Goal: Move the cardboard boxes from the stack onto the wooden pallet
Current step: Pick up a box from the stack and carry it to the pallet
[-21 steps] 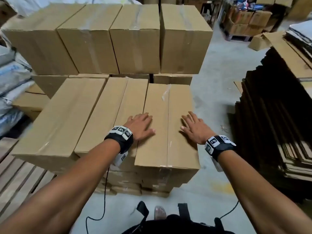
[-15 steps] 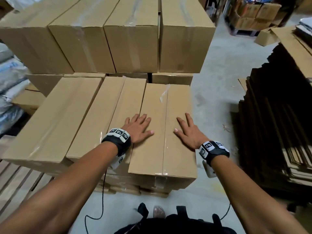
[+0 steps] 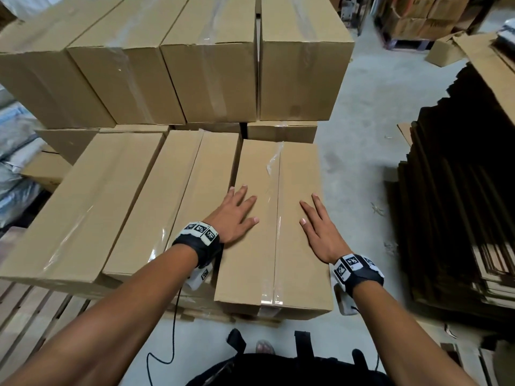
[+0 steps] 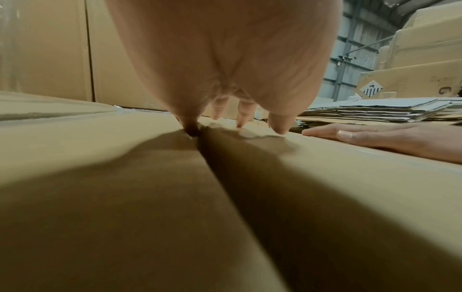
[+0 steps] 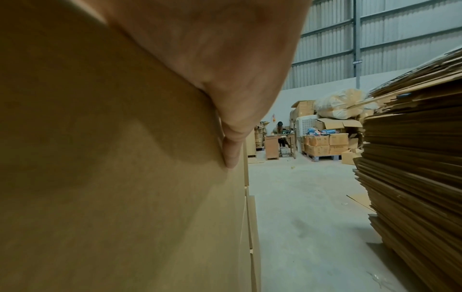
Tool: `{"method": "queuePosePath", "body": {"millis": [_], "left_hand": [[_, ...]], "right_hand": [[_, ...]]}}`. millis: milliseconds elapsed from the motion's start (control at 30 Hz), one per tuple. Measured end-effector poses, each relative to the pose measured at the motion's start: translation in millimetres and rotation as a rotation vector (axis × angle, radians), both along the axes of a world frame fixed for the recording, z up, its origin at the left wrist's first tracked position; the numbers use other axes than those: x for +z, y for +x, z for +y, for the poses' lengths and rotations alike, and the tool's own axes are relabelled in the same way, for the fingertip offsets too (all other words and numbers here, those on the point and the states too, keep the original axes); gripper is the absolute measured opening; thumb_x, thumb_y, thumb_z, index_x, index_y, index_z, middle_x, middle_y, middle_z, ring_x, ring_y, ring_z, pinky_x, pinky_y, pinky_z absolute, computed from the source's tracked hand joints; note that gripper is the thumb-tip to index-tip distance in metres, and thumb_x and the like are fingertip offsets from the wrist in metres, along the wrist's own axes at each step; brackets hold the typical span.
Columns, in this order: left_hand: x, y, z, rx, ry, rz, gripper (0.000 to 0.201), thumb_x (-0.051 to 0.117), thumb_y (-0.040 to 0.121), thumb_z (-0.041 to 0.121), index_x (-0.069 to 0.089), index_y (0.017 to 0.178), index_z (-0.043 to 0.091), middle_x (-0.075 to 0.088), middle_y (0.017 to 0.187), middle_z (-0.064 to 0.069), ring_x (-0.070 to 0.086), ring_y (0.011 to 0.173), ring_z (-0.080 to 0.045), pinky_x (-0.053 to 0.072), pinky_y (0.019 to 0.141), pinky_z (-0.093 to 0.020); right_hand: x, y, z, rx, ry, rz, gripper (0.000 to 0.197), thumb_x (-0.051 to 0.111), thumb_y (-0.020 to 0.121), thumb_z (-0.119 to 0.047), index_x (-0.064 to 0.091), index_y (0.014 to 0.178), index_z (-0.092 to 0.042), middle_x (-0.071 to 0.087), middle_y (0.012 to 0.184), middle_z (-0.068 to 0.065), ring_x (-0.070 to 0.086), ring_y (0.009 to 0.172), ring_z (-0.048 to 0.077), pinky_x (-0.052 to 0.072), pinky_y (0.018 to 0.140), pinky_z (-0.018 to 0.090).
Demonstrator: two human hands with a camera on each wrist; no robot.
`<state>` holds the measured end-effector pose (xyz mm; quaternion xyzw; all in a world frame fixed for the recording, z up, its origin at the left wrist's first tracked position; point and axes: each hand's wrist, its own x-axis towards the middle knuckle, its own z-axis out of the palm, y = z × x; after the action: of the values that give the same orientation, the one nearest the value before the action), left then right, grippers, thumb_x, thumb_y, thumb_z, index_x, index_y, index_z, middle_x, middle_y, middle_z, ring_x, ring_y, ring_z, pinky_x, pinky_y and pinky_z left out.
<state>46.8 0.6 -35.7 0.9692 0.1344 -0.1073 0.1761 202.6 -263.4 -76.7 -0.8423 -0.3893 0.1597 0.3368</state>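
A long taped cardboard box (image 3: 276,174) lies rightmost on the near layer of the stack (image 3: 178,65). My left hand (image 3: 235,215) lies flat on its top near the left edge, fingers straight and spread. My right hand (image 3: 320,227) lies flat on the right half of the same top. In the left wrist view the left hand (image 4: 240,110) touches the box with its fingertips, and the right hand (image 4: 375,136) shows flat beyond. The right wrist view shows the right hand (image 5: 232,142) against the box (image 5: 112,177). The wooden pallet (image 3: 30,316) shows at the lower left.
Two more long boxes (image 3: 92,201) lie left of the one I touch. A tall pile of flattened cardboard (image 3: 459,204) stands right, across a strip of concrete floor (image 3: 359,162). Grey sacks (image 3: 14,162) lie far left. A distant person (image 5: 278,130) sits at a desk.
Both hands have slid a little toward me along the box top, staying flat. The view has tilted slightly downward and closer.
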Motion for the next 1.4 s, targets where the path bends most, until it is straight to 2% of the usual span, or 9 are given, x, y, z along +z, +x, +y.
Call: {"method": "queuePosePath", "body": {"millis": [133,233,367,567,800,933,1067,1200,1400], "left_hand": [[-3,1,-7,-0.029,-0.042,-0.015,0.078,0.040,0.103,0.065,0.012,0.166,0.030,-0.012,0.175,0.003,-0.017,0.158,-0.039,0.018,0.126,-0.063],[-1,2,-18,-0.015,-0.112,0.087,0.089,0.041,0.098,0.074,-0.001,0.166,0.036,-0.029,0.170,0.008,-0.018,0.156,-0.046,0.013,0.125,-0.067],[0,2,-27,-0.033,-0.145,0.167,0.098,0.041,0.092,0.084,-0.014,0.163,0.042,-0.045,0.161,0.012,-0.013,0.154,-0.051,0.010,0.124,-0.064],[-4,10,-31,-0.017,-0.120,0.102,0.090,0.037,0.092,0.085,-0.007,0.162,0.049,-0.039,0.165,0.010,-0.013,0.155,-0.052,0.006,0.128,-0.062],[16,4,-40,0.014,-0.133,0.062,0.089,0.046,0.096,0.076,0.002,0.166,0.041,-0.029,0.170,0.004,-0.007,0.157,-0.048,0.006,0.127,-0.054],[25,-4,-42,0.033,-0.101,-0.006,0.091,0.044,0.090,0.085,0.011,0.164,0.044,-0.016,0.174,0.010,0.007,0.158,-0.045,0.020,0.126,-0.058],[42,-12,-57,0.049,0.006,-0.192,0.087,0.038,0.087,0.089,0.022,0.161,0.046,0.002,0.174,0.015,0.027,0.156,-0.033,0.034,0.120,-0.055],[63,-30,-76,0.054,0.014,-0.314,0.083,0.046,0.088,0.082,0.029,0.160,0.044,0.009,0.173,0.017,0.031,0.155,-0.026,0.036,0.120,-0.050],[89,-77,-103,0.033,-0.011,-0.417,0.081,0.048,0.090,0.079,0.030,0.160,0.044,0.011,0.173,0.018,0.031,0.154,-0.017,0.034,0.121,-0.047]], "right_hand": [[-4,4,-9,-0.027,0.015,0.028,0.053,0.035,0.112,-0.048,0.029,0.163,-0.035,-0.003,0.172,-0.026,0.018,0.154,-0.004,0.024,0.120,0.029],[-8,10,-17,-0.029,0.033,0.046,0.055,0.040,0.111,-0.050,0.029,0.163,-0.036,0.000,0.173,-0.025,0.007,0.147,-0.020,0.019,0.123,0.029],[-9,15,-25,-0.038,0.043,0.060,0.060,0.046,0.108,-0.053,0.028,0.163,-0.037,0.001,0.173,-0.025,0.004,0.148,-0.019,0.016,0.122,0.028],[-8,18,-26,-0.050,0.043,0.041,0.064,0.049,0.106,-0.055,0.029,0.163,-0.034,0.003,0.174,-0.021,0.008,0.153,-0.010,0.016,0.124,0.028],[2,12,-26,-0.035,0.005,0.040,0.068,0.049,0.105,-0.057,0.028,0.164,-0.030,0.001,0.175,-0.016,0.005,0.147,-0.015,0.014,0.124,0.024],[20,2,-35,-0.049,-0.014,0.032,0.072,0.049,0.104,-0.061,0.028,0.165,-0.028,0.001,0.176,-0.012,0.010,0.158,0.003,0.015,0.127,0.029],[46,-11,-50,-0.096,0.002,0.001,0.078,0.055,0.100,-0.064,0.029,0.165,-0.030,0.005,0.176,-0.012,0.011,0.160,0.007,0.013,0.129,0.031],[72,-30,-67,-0.149,0.009,-0.090,0.084,0.062,0.094,-0.067,0.030,0.164,-0.032,0.007,0.175,-0.012,0.013,0.159,0.006,0.012,0.125,0.029],[116,-82,-98,-0.156,0.037,-0.155,0.085,0.065,0.095,-0.064,0.031,0.164,-0.028,0.007,0.176,-0.009,0.014,0.160,0.011,0.016,0.130,0.039]]}}
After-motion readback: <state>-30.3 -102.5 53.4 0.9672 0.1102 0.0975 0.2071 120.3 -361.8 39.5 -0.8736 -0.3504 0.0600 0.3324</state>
